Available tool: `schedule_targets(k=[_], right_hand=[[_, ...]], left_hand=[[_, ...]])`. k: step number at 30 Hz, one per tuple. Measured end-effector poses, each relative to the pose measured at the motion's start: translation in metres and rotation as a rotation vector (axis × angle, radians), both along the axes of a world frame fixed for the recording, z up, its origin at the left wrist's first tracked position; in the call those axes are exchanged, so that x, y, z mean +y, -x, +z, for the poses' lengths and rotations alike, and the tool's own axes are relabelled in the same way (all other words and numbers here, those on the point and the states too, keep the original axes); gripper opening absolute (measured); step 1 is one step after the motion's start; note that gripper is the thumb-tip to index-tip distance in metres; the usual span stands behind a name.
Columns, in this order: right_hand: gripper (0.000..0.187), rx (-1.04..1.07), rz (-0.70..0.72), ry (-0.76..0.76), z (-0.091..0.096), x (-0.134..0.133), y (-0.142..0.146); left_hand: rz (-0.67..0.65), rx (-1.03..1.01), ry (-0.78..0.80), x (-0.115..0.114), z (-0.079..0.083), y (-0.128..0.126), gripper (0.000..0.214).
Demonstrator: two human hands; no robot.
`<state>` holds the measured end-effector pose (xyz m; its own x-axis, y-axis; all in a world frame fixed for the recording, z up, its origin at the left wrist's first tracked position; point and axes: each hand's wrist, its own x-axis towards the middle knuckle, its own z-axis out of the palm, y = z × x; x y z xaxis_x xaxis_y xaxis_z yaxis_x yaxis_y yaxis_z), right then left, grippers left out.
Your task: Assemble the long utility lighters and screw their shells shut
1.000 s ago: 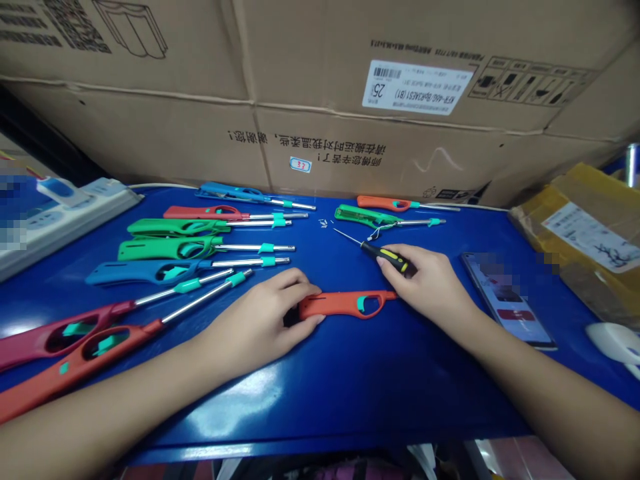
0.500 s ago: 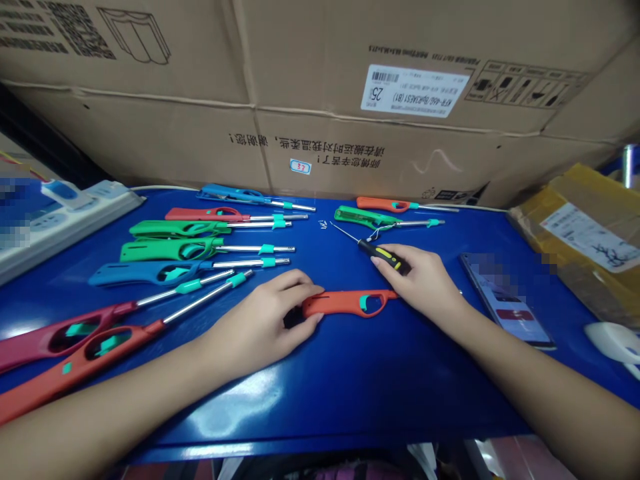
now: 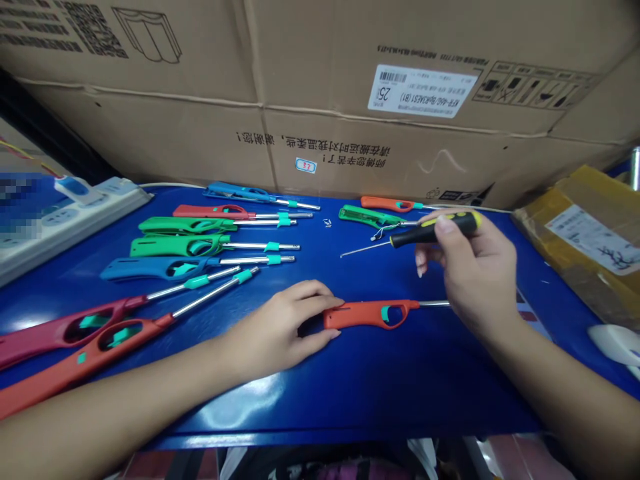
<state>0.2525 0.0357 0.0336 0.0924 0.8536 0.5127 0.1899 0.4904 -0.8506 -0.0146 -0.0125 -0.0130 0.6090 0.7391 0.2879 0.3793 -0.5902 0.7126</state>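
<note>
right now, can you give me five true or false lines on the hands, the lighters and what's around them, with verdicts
1. The right hand holds a screwdriver. True.
2. The left hand is on a green lighter. False: the left hand grips the end of an orange lighter.
3. The screwdriver's tip is touching that lighter. False: the tip is apart from it.
4. A power strip lies at the left of the blue table. True.
5. The big cardboard box is at the table's near edge. False: the box stands at the back.
</note>
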Motion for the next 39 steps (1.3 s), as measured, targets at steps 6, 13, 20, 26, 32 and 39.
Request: schedule_targets(k=[6,13,20,26,32,39], right_hand=[[0.042,0.08,0.192,0.17,0.024,0.001,0.018],[0.037,0.16,0.361,0.177,0.024,0.002,0.041],[0.029,0.225,0.308,0.181,0.001,-0.002,0.034],[0.032,0.213,0.282,0.212,-0.006,0.0,0.031],[0.03,0.22,0.275,0.217,-0.005,-0.003,0.031],[0.032,0.194,0.269,0.199,-0.005,-0.004,0.031]], left_hand=[[0.103,-0.087,0.084,0.0,0.0,-0.003,0.028],[0.265,-0.246,0.242,0.004,0.005,-0.004,0.043],[0.273,-0.28,0.251,0.001,0.011,-0.004,0.018],[0.273,-0.247,0.244,0.005,0.009,-0.003,0.015],[0.239,-0.195,0.219,0.007,0.01,-0.001,0.014],[0.227,-0.165,0.21,0.007,0.01,0.0,0.014]])
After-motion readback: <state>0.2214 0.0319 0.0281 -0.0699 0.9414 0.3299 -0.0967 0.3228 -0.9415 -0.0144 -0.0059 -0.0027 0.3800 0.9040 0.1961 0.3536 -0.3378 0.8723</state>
